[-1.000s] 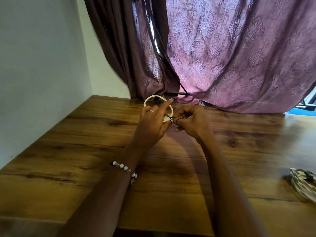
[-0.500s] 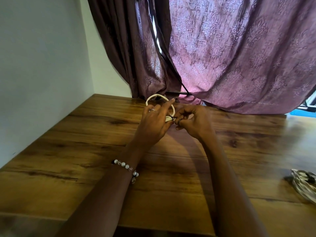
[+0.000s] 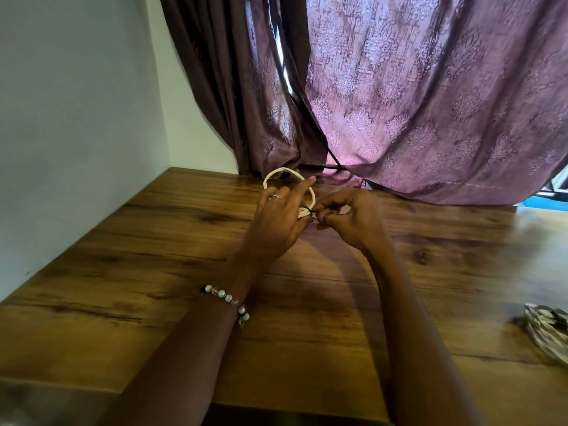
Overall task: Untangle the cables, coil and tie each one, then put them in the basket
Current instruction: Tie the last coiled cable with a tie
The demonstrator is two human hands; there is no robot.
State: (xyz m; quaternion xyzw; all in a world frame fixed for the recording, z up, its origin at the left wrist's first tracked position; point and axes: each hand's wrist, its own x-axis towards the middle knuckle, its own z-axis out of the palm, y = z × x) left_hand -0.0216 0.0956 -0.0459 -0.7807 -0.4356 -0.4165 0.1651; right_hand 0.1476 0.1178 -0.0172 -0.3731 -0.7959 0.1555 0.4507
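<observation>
A cream-white cable [image 3: 284,173] is wound into a small coil and held above the wooden table [image 3: 153,256] near its far edge. My left hand [image 3: 276,222] grips the coil at its lower side, index finger stretched up across the loop. My right hand [image 3: 347,219] pinches a thin black tie [image 3: 311,213] at the gathered part of the coil. Part of the coil is hidden behind my left hand.
A pale woven basket [image 3: 545,333] shows at the right edge of the table. Purple patterned curtains [image 3: 415,103] hang right behind the table's far edge. A white wall [image 3: 76,118] borders the table on the left.
The hands have stayed close together on the coil, with only small finger movements of my right hand at the tie. The view has shifted slightly.
</observation>
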